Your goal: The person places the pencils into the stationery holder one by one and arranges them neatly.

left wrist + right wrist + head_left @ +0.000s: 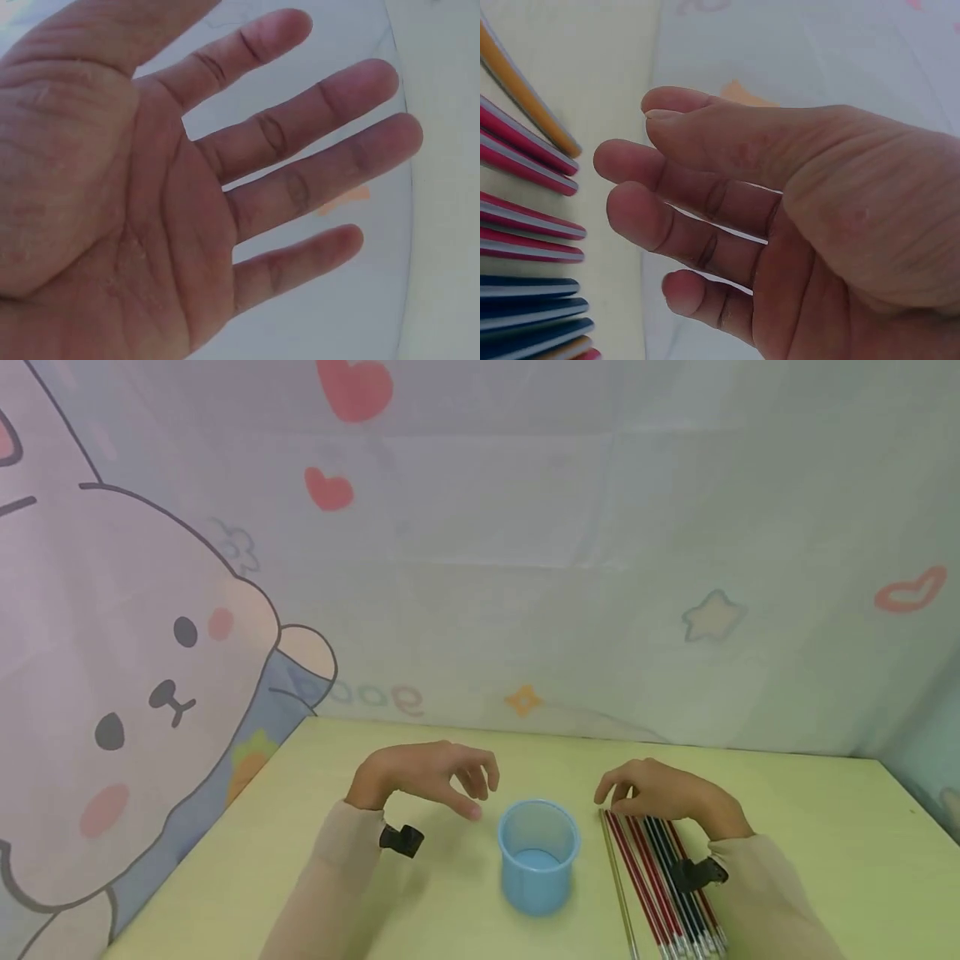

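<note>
A light-blue cup [536, 887] stands upright on the table, its inside visible and bare. To its left hovers my left hand [431, 775], fingers loosely bent and thumb lowered, holding nothing; the left wrist view shows its palm and spread fingers. My right hand [663, 789] is above the far ends of a row of pencils, relaxed and bent downward. In the right wrist view, the fingertips of that hand [795, 225] are apart from the pencil ends. The row runs from a yellow pencil [617, 877] through red pencils [634, 878] to dark blue pencils [532, 286].
The pale yellow-green table [450, 918] ends at a hanging cloth [487, 610] printed with a rabbit, hearts and stars. Several pencils lie side by side, right of the cup, with their metal-banded ends toward me and partly under my right forearm.
</note>
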